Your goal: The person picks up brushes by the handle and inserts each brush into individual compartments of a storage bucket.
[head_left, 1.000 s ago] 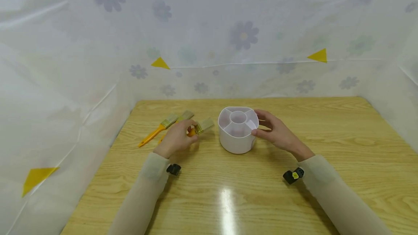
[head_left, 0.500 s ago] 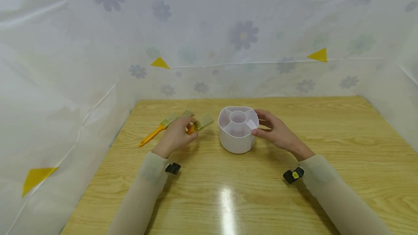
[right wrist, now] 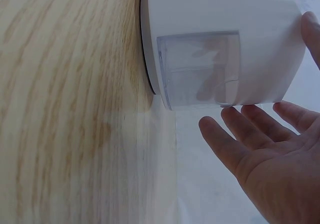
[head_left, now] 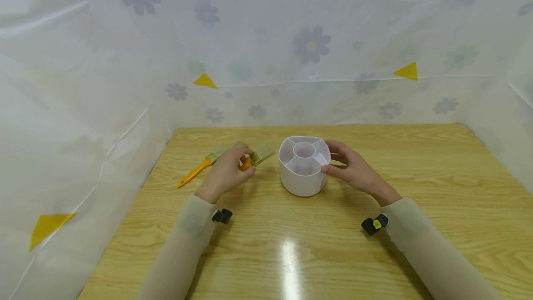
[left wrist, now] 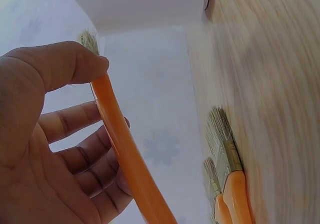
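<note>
Item 1: one flat paintbrush with glossy orange handle, metal ferrule and pale bristles [head_left: 255,158], just left of frame centre, bristles pointing to the upper right; it is appearing to hang above the worktop. The left hand [head_left: 226,170] is pinching its handle narrowly between thumb and fingers.

Item 2: one white plastic round organiser [head_left: 303,185], at centre, standing upright, four outer compartments surrounding a round middle one; its side is carrying a transparent panel [right wrist: 200,71]. The right hand [head_left: 354,168] is spanning its right side widely, thumb at the front, fingers behind, loosely holding it.

Change: slight. The held brush is edging a touch rightward, nearer the organiser but remaining apart; the organiser and right hand are staying put. The work is seemingly near a pause, with brush separated and organiser steadied.

Item 3: two similar orange-handled brushes, centre left; one [head_left: 195,173] is lying diagonally, the other [head_left: 240,144] is hiding mostly behind the left hand.

Setting: pale wood-grain worktop [head_left: 329,249]; flower-printed whitish sheeting [head_left: 258,40] is hanging behind.
</note>
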Demonstrator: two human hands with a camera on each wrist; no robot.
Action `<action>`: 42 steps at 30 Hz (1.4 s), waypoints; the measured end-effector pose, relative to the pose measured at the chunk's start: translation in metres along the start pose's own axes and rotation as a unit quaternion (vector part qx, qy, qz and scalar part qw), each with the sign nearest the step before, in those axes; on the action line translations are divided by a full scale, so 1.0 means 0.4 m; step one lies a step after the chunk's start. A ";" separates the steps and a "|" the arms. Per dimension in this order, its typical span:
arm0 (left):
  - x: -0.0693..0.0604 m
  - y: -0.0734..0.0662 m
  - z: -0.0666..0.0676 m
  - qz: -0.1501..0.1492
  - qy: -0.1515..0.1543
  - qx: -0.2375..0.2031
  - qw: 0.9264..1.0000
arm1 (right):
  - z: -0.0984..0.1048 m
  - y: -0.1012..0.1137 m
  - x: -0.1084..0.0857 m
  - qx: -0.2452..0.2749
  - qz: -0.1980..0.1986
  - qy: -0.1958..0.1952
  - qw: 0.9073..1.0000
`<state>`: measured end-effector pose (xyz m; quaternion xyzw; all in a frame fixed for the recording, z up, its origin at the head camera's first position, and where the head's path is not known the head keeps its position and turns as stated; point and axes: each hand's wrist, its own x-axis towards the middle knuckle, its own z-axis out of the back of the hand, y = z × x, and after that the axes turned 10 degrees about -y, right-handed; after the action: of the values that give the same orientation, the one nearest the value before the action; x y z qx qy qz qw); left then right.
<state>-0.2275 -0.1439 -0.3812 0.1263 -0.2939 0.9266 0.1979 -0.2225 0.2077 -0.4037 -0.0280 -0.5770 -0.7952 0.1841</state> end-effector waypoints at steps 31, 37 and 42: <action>-0.006 -0.030 -0.006 -0.052 -0.035 -0.013 0.998 | -0.001 0.002 0.000 0.003 0.012 0.007 1.000; -0.007 -0.038 -0.002 -0.051 -0.040 -0.012 0.998 | -0.002 0.003 0.001 0.006 0.002 0.003 1.000; -0.008 -0.049 0.000 -0.050 -0.037 -0.016 0.998 | -0.001 0.003 -0.003 0.002 -0.002 0.001 1.000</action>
<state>-0.2159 -0.1301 -0.3725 0.1721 -0.3087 0.9054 0.2351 -0.2211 0.2073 -0.4032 -0.0259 -0.5783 -0.7945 0.1835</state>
